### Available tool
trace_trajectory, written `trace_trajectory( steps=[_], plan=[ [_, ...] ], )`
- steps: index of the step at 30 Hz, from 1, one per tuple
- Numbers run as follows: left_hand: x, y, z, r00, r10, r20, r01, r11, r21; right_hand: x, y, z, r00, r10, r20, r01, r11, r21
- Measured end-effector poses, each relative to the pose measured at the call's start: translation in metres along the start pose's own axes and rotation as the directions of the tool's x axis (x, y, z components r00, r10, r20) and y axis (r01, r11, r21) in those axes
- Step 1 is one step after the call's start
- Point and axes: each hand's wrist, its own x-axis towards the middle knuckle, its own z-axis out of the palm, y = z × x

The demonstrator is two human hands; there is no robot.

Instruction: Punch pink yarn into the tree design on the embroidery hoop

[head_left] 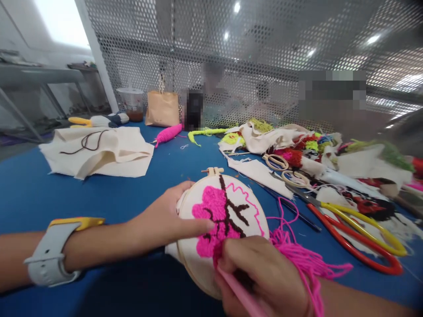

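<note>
Scissors (391, 266) and yarn (297, 255) crowd hoop (231, 193) that left hand (165, 220) grips; right hand (264, 277) holds pink needle (241, 295).

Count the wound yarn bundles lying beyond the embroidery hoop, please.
2: a pink bundle and a yellow-green bundle, side by side on the blue table near the paper bag. The fabric pile at right may hide more.

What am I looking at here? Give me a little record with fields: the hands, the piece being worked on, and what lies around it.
Left hand: grips the embroidery hoop, forefinger on the stitching
Right hand: closed round a pink tool, over the hoop's near edge
Design: pink patch with dark brown branching lines on cream fabric
Loose yarn: pink yarn trails right of the hoop
Nearby: scissors at right; cream cloth at far left
Surface: blue table
</note>
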Motion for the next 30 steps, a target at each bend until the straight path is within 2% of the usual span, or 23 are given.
trace_trajectory(
  steps=[1,3,7,10,12,16,20,23,26,30],
  plan=[
    [0.002,-0.002,0.004,0.999,0.010,-0.049,-0.011,1.000,-0.020,-0.001,0.002,0.003,0.998,0.005,-0.064,-0.006,1.000,-0.007],
    [0.003,-0.005,0.010,0.998,0.041,-0.044,-0.044,0.996,-0.079,-0.005,0.004,0.006,0.989,0.044,-0.144,-0.051,0.998,-0.046],
    [0.001,-0.009,0.009,0.999,0.050,0.006,-0.050,0.998,-0.048,-0.013,0.000,0.005,0.959,0.231,-0.162,-0.241,0.970,-0.044],
    [0.001,-0.009,0.004,0.998,0.054,0.039,-0.053,0.998,-0.027,-0.016,-0.002,0.001,0.931,0.301,-0.206,-0.302,0.953,0.024],
    [0.002,-0.010,0.002,0.994,0.087,0.065,-0.085,0.996,-0.026,-0.017,0.000,-0.003,0.921,0.350,-0.170,-0.339,0.936,0.093],
    [0.002,-0.014,0.002,0.993,0.093,0.069,-0.092,0.996,-0.012,-0.017,0.006,-0.015,0.906,0.421,0.051,-0.420,0.872,0.253],
    [0.001,-0.015,0.001,0.992,0.080,0.100,-0.079,0.997,-0.009,-0.017,0.009,-0.024,0.860,0.484,0.159,-0.503,0.758,0.415],
    [0.001,-0.014,-0.002,0.988,0.113,0.109,-0.124,0.987,0.103,-0.022,0.010,-0.025,0.820,0.537,0.199,-0.557,0.667,0.495],
    [0.001,-0.013,-0.004,0.983,0.115,0.141,-0.134,0.983,0.129,-0.026,0.012,-0.026,0.788,0.580,0.207,-0.594,0.627,0.504],
    [0.001,-0.013,-0.003,0.984,0.086,0.159,-0.108,0.985,0.134,-0.027,0.016,-0.028,0.789,0.561,0.250,-0.601,0.620,0.504]
  ],
)
